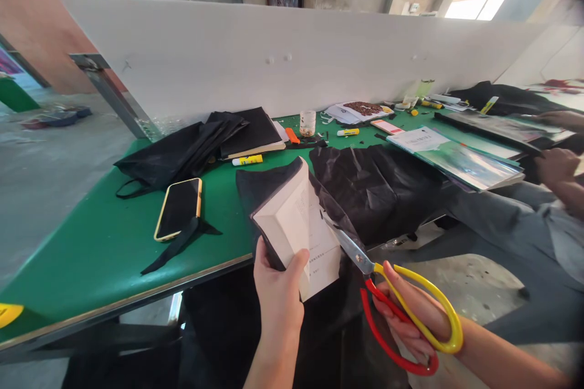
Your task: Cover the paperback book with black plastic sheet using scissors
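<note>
My left hand [280,282] grips an open book [285,219] near its lower edge, thumb across the pages. Black cloth [250,185] lies behind the book's cover and shows past its edge. In my right hand [406,310] is a pair of scissors [358,255] with one yellow and one red handle. The blades point up and left, at the book's right side by the black cloth; their tips are partly hard to make out. More creased black cloth [378,188] spreads over the table edge to the right.
On the green table [109,225] lie a phone [180,209], a black strip [176,249], glue sticks [247,160], a black bag [182,146] and a jar [307,124]. A white partition [283,61] stands behind. At right, a co-worker's hand [559,167] is near another book [460,155].
</note>
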The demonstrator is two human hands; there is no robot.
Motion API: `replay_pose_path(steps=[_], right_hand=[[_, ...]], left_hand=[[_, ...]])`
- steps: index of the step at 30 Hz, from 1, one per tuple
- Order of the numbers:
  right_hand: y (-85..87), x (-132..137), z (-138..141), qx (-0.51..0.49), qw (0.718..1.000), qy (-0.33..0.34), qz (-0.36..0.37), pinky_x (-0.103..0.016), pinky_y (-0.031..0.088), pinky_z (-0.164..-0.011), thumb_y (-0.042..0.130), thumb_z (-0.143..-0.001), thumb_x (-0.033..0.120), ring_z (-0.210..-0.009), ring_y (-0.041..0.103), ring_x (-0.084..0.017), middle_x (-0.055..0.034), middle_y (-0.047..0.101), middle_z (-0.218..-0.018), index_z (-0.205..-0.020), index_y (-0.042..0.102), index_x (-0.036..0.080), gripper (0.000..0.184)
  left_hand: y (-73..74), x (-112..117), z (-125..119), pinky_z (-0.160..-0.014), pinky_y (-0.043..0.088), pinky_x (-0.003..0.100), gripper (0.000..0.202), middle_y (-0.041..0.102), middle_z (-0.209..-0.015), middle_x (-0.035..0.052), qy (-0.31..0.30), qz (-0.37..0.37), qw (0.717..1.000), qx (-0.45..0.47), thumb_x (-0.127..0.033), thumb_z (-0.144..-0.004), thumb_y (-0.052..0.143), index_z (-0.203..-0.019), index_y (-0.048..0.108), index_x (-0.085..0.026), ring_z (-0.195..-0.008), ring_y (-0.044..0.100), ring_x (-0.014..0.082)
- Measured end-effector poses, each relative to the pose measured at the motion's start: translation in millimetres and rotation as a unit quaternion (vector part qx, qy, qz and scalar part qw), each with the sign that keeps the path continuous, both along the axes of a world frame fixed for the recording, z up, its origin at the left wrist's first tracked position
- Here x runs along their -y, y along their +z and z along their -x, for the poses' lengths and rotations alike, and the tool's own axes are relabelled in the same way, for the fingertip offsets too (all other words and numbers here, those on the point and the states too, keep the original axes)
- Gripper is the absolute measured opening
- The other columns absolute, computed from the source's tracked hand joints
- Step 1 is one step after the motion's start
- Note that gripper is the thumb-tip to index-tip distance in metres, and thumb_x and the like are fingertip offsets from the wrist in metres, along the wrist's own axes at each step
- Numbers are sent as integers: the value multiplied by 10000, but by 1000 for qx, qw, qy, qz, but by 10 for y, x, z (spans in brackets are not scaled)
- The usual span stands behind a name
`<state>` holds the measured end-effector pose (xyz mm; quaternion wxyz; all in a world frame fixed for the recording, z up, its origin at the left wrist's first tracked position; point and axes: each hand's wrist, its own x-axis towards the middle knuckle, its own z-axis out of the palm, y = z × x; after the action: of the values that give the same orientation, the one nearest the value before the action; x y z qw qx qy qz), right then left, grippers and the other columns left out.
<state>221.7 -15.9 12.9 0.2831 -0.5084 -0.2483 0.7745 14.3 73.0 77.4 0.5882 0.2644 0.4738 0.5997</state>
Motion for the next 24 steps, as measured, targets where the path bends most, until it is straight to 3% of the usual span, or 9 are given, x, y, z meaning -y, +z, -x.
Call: replay_pose_path(steps=[3,6,9,14,19,24], right_hand=[[-39,91,26,63,998,-10,-1,-207,343,-285,162,-737,811,-249,375,-100,41,384,-349,-637,430,192,682],[18,171,71,132,984,-41,-108,-196,302,-319,215,-798,743,-273,344,-87,44,335,-320,-626,432,189,620],[171,193,111,173,961,-72,-201,-207,324,-372,293,-826,687,-329,327,-69,48,379,-394,-715,493,177,558],[324,192,95,202,960,-106,-160,-197,302,-370,536,-687,682,-385,343,-59,62,396,-535,-847,504,188,520],[214,158,-106,270,935,-162,-164,-190,341,-423,722,-606,473,-477,378,-68,43,436,-599,-904,561,192,439],[188,38,-215,242,916,-271,-171,-210,405,-501,762,-570,435,-578,437,-99,21,461,-705,-885,544,237,431]], left_hand=[[-1,5,9,-691,522,319,527,682,-897,42,-13,2,1000,0,-105,-571,720,-1062,549,-193,-841,651,234],[-9,1,1,-675,524,319,514,686,-879,43,-5,7,1000,0,-105,-566,716,-1045,553,-193,-821,655,236],[-15,-9,-16,-651,526,322,481,689,-850,43,9,16,1000,0,-103,-549,711,-997,561,-191,-783,661,238],[-11,-12,-14,-665,527,320,483,687,-880,26,-5,16,1000,1,-103,-538,721,-981,562,-210,-812,656,230],[-16,-14,-2,-672,524,312,483,681,-890,33,-8,9,1000,-5,-113,-549,711,-1002,567,-201,-818,652,225],[-26,-10,-14,-681,517,306,478,682,-910,45,-7,5,1000,-17,-107,-566,702,-1018,572,-195,-826,651,226]])
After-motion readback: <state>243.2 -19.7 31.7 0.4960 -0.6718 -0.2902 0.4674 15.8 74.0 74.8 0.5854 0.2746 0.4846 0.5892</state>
